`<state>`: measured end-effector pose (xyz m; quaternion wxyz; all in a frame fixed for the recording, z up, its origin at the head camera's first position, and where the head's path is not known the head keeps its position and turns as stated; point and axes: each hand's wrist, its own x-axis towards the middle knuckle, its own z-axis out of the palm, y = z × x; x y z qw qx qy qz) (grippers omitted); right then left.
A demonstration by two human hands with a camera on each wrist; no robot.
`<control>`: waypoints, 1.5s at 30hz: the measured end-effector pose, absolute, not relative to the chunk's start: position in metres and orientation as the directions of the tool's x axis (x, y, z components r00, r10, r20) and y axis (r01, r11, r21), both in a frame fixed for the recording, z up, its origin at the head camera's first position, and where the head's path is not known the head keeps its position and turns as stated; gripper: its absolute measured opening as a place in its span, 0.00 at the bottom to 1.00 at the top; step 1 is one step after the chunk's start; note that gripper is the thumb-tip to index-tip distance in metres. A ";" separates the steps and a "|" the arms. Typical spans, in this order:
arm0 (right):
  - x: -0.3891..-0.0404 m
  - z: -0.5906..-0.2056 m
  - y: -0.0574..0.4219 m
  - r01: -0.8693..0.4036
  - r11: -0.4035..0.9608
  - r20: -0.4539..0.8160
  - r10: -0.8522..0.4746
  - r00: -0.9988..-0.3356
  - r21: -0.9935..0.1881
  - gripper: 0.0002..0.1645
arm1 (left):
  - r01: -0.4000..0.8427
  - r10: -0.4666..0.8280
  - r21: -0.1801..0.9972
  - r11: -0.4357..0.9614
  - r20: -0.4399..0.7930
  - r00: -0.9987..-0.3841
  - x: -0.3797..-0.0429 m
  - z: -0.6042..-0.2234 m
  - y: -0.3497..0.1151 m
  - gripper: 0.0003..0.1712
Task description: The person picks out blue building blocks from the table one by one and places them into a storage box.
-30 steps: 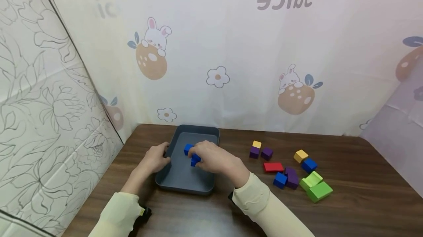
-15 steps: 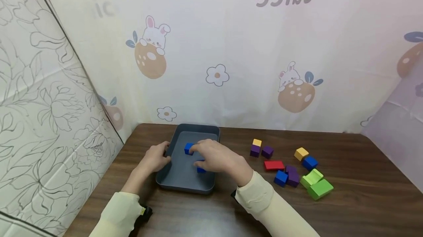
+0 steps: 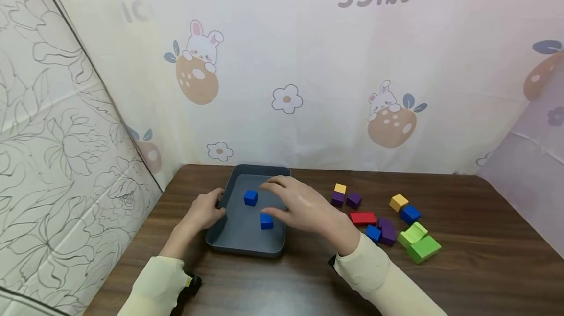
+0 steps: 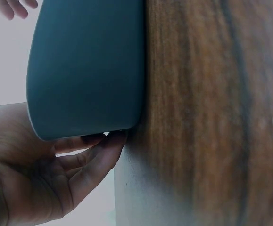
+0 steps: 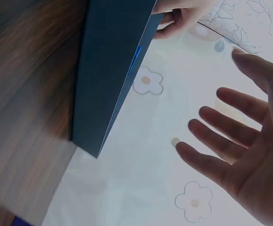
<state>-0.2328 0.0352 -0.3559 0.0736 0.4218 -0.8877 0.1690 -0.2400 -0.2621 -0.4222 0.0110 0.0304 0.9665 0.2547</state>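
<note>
A dark grey rectangular tray [image 3: 246,241] lies on the wooden table. Two blue cubes rest inside: one blue cube [image 3: 250,198] farther back, another blue cube [image 3: 266,221] nearer the right wall. My left hand [image 3: 205,210] grips the tray's left side; the left wrist view shows its fingers curled against the outer wall [image 4: 86,70]. Over the tray's right edge hovers my right hand [image 3: 304,206], thumb and fingers spread apart and holding nothing. In the right wrist view, those fingers [image 5: 221,155] are plainly separated, away from the tray wall [image 5: 110,70].
Right of the tray lie loose blocks: a yellow cube [image 3: 340,188] by purple cubes [image 3: 354,201], a red block [image 3: 363,219], a blue cube [image 3: 373,233] against a purple block [image 3: 387,232], yellow [image 3: 398,203] and blue cubes [image 3: 410,214], and green blocks [image 3: 424,249]. A printed curtain [image 3: 246,110] hangs behind.
My right hand has let go of a blue cube inside the tray, spread its fingers, and moved up and right. The left hand has stayed at the tray's left side.
</note>
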 end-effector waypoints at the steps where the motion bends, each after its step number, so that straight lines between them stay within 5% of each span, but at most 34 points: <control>1: -0.232 -0.356 0.039 -0.773 0.588 0.283 -0.720 -0.634 -0.237 0.36 | 0.053 0.064 0.494 0.868 -0.007 -0.998 -0.240 -0.422 -0.262 0.28; 45: -0.226 -0.350 0.193 -0.640 0.741 0.321 -0.567 -0.758 -0.203 0.37 | 0.062 0.083 0.484 0.873 -0.023 -0.996 -0.242 -0.420 -0.264 0.29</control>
